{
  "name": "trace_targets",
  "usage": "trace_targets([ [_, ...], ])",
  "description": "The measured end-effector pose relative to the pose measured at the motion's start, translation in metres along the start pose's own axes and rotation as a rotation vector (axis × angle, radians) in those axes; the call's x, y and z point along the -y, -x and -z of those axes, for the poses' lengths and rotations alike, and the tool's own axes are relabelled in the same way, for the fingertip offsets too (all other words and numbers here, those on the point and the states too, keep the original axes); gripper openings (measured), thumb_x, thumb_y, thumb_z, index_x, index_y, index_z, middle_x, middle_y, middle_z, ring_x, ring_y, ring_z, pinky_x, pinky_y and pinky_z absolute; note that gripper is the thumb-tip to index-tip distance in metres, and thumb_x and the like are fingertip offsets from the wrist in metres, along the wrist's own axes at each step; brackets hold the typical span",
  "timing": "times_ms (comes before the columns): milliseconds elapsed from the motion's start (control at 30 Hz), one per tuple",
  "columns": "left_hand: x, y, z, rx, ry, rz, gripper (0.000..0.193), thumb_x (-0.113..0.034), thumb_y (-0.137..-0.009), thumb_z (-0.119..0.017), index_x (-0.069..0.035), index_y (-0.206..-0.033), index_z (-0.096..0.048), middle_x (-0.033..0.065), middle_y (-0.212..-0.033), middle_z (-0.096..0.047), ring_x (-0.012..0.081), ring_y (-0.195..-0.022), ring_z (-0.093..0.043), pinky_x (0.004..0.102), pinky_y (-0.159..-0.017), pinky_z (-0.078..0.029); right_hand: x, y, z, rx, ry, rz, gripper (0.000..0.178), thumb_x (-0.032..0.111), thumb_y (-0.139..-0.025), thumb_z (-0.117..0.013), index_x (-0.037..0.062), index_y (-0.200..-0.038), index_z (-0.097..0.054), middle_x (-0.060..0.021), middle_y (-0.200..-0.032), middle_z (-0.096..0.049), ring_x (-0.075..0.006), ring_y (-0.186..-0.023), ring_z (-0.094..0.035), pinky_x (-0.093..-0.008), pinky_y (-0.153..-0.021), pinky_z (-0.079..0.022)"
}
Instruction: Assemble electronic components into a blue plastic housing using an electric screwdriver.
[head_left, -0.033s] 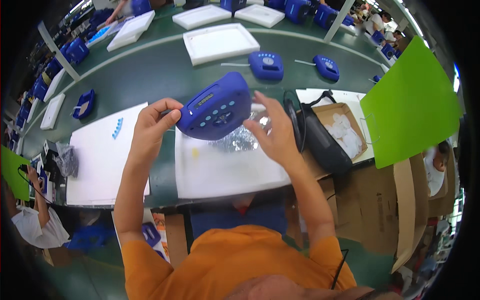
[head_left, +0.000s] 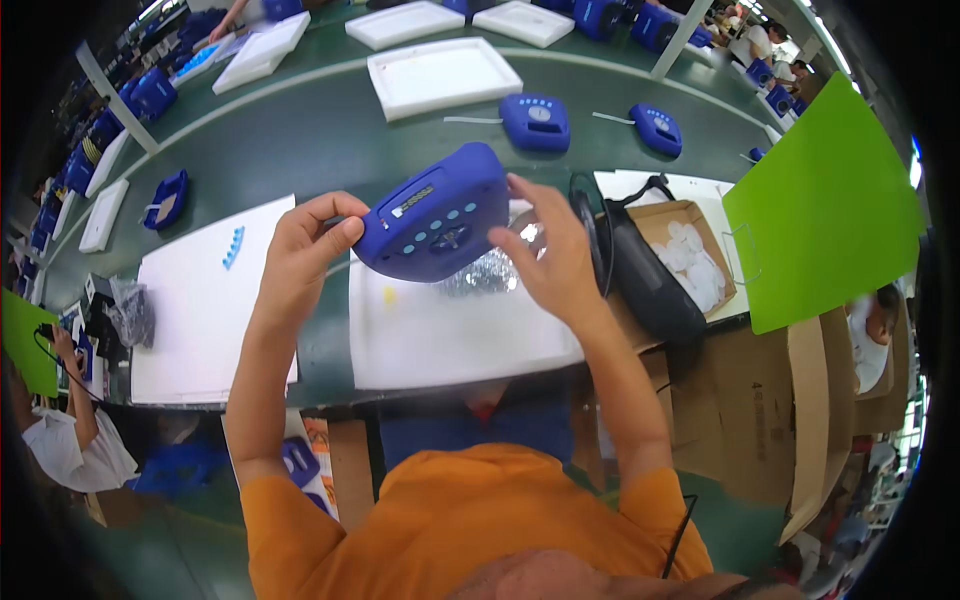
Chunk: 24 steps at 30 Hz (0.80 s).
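— Green desk [head_left: 300,140] stretching across a busy workshop, and right in the middle a blue handheld device [head_left: 435,212] is up in the air, tilted, buttons facing the camera.

— Who has it?

— Both hands! Left hand [head_left: 305,245] grips the left end, fingers curled over the top edge, thumb underneath. Right hand [head_left: 550,255] meets the right end, fingers spread wide, tips on the casing.

— And below?

— White tray [head_left: 450,340] on the near desk, with a crinkled clear bag [head_left: 485,272] lying on it just under the device. Left of that, a white sheet [head_left: 200,320] carrying a small blue strip [head_left: 233,247].

— To the right?

— Cardboard box [head_left: 690,255] of white pieces, a black pouch [head_left: 645,275] against it, then a bright green board [head_left: 820,205]. Farther off, two more blue devices [head_left: 535,122] on the desk.
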<state>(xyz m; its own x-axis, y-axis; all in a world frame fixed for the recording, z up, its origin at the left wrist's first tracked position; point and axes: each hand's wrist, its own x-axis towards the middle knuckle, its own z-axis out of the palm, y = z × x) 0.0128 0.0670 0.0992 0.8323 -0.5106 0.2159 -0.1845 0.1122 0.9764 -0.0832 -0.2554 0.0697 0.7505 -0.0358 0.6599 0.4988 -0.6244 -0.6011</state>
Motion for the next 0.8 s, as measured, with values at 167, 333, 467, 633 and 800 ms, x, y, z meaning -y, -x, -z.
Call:
trace_targets([
  [167, 0.003, 0.014, 0.0, 0.04, 0.1, 0.063, 0.024, -0.024, -0.106, -0.086, -0.001, -0.113, -0.082, 0.0039, -0.107, -0.078, 0.0137, -0.103, -0.069, 0.0291, -0.1, -0.054, 0.006, -0.001, 0.009, 0.075, -0.076, -0.129, 0.049, 0.009, -0.1, -0.087, -0.0008, -0.146, -0.073, -0.0138, -0.12, -0.077, -0.0188, -0.097, -0.077, -0.0284, -0.063, -0.058],
  [333, 0.012, 0.021, 0.0, 0.096, 0.096, 0.117, 0.039, -0.037, -0.111, -0.08, 0.001, -0.12, -0.078, 0.0062, -0.115, -0.077, 0.0139, -0.108, -0.068, 0.0299, -0.1, -0.05, 0.005, 0.009, 0.019, 0.172, -0.14, -0.168, 0.045, 0.01, -0.099, -0.089, -0.0011, -0.141, -0.077, -0.0115, -0.119, -0.078, -0.0173, -0.096, -0.077, -0.0278, -0.065, -0.06],
  [467, 0.017, 0.02, -0.029, -0.015, 0.268, 0.132, 0.058, -0.05, -0.123, -0.056, 0.002, -0.134, -0.078, 0.0069, -0.114, -0.082, 0.0158, -0.11, -0.072, 0.035, -0.105, -0.056, 0.005, 0.024, 0.023, 0.126, -0.276, -0.333, 0.039, 0.017, -0.1, -0.09, -0.0044, -0.132, -0.081, -0.0096, -0.112, -0.081, -0.0138, -0.093, -0.076, -0.0271, -0.072, -0.064],
  [633, 0.052, 0.025, -0.003, 0.146, -0.03, 0.314, 0.069, -0.056, -0.125, -0.046, 0.006, -0.132, -0.078, 0.0126, -0.1, -0.083, 0.021, -0.088, -0.08, 0.0387, -0.094, -0.062, -0.011, 0.039, 0.03, 0.193, -0.429, -0.691, 0.04, 0.02, -0.104, -0.088, -0.0121, -0.126, -0.079, -0.0128, -0.104, -0.083, -0.0135, -0.087, -0.079, -0.0277, -0.073, -0.066],
  [800, 0.059, 0.036, -0.008, -0.001, -0.428, 0.276, 0.037, -0.03, -0.119, -0.069, 0.005, -0.128, -0.08, 0.0101, -0.093, -0.082, 0.0181, -0.087, -0.08, 0.0316, -0.072, -0.059, -0.04, 0.066, 0.018, 0.24, -0.435, -0.844, 0.041, 0.024, -0.105, -0.088, -0.0133, -0.12, -0.079, -0.012, -0.096, -0.082, -0.0138, -0.08, -0.079, -0.0284, -0.07, -0.065],
])
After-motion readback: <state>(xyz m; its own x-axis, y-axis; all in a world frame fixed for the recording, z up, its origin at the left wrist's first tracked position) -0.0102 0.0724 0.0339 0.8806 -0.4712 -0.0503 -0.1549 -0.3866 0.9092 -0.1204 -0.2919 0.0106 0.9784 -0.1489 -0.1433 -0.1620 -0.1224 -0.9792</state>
